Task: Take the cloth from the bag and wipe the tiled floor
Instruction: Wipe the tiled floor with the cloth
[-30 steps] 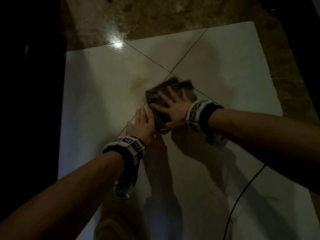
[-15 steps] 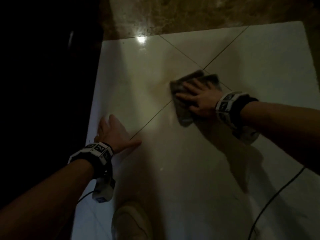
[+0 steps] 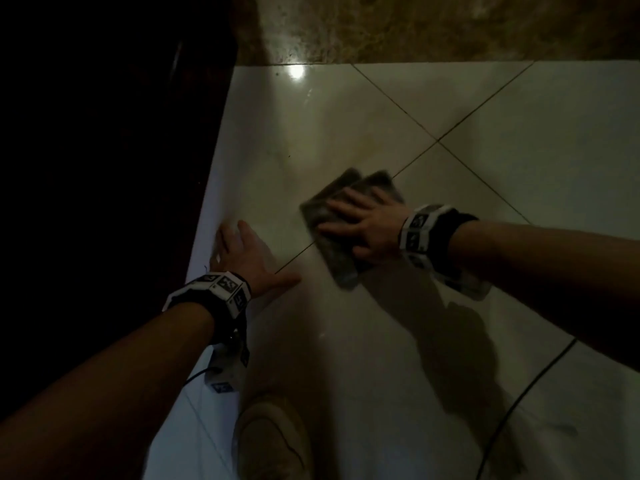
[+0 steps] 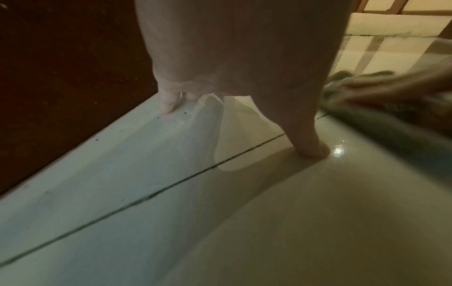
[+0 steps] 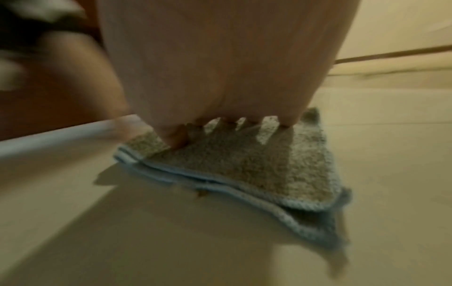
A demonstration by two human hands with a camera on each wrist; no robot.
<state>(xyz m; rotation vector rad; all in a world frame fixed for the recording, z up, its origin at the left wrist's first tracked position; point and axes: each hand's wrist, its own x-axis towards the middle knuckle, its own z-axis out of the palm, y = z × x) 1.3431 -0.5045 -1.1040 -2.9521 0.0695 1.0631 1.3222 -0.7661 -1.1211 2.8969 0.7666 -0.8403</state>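
A folded grey-green cloth (image 3: 339, 233) with a pale blue hem (image 5: 244, 174) lies flat on the glossy white tiled floor (image 3: 346, 126), close to a grout crossing. My right hand (image 3: 360, 223) lies on top of it with fingers spread straight, pressing it down. My left hand (image 3: 246, 251) rests flat on the floor to the cloth's left, near the tile edge, fingers straight and thumb stuck out; the left wrist view shows its fingertips (image 4: 168, 105) on the tile. No bag is in view.
A dark wooden surface (image 3: 104, 168) borders the tiles on the left. A brown marbled strip (image 3: 433, 26) runs along the far edge. My shoe (image 3: 273, 441) stands at the bottom. A black cable (image 3: 519, 403) crosses the tiles at lower right.
My left hand has gone from beside the cloth to the tile's left edge and stayed there. The right hand has kept sliding the cloth over the tile, pressed flat.
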